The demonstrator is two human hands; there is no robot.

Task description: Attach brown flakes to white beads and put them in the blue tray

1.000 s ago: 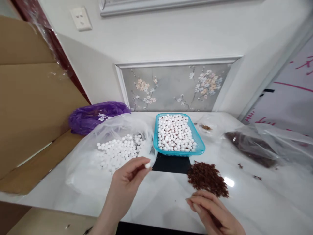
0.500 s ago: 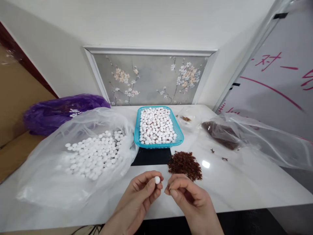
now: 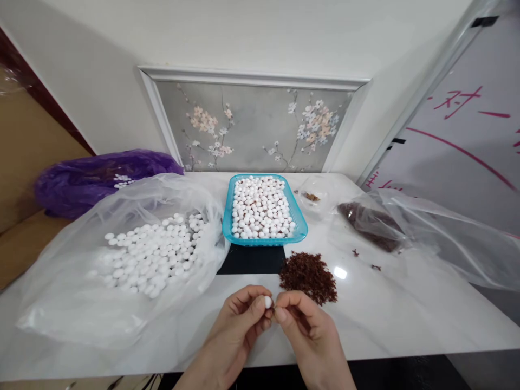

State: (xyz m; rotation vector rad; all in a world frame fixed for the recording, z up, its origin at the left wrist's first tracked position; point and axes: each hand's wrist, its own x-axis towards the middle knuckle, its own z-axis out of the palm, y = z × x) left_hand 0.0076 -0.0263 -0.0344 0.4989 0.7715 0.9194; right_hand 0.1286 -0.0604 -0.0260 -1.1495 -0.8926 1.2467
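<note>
Between thumb and fingertips, my left hand (image 3: 241, 325) pinches a small white ball (image 3: 267, 302). My right hand (image 3: 306, 325) is pinched at the ball's right side, around a tiny brown piece (image 3: 273, 307) mostly covered by the fingertips. Whether that piece touches the ball is too small to tell. Just beyond my right hand lies a heap of small dark reddish-brown pieces (image 3: 307, 275). A blue plastic basket (image 3: 299, 230) farther back is full of white balls with brown bits showing among them. To the left, a clear plastic bag (image 3: 93, 314) holds many loose white balls (image 3: 158, 252).
A purple bag (image 3: 81, 181) lies at the back left beside cardboard (image 3: 36, 162). At the right rest a clear bag of brown material (image 3: 369, 225) and two stray brown pieces (image 3: 376, 267). A small clear bag (image 3: 320, 196) sits beside the basket. A whiteboard (image 3: 459, 162) leans right.
My right hand has moved left to meet my left hand, closing the gap at the white ball. My left hand has shifted slightly right. The camera view has shifted a little.
</note>
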